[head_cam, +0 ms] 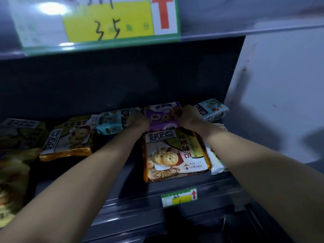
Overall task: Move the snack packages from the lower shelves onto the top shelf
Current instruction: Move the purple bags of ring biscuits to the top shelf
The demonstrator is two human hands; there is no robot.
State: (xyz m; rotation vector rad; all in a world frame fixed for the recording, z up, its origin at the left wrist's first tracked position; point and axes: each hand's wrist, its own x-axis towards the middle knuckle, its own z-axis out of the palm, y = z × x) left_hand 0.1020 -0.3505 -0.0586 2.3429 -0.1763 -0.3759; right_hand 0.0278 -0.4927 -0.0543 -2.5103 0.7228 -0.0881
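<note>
Head view: left hand and right hand grip a purple biscuit package by its 9 and 3 o'clock edges, deep on the dark shelf, at 12 o'clock from a gold-trimmed package; white wall at 3 o'clock.

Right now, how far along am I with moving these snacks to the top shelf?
Done: cannot tell; the shelf above shows only its front edge. In hand: left hand and right hand both grip the purple package. Left: the walnut biscuit package, left teal package, right teal package and left gold package lie on this lower shelf.
</note>
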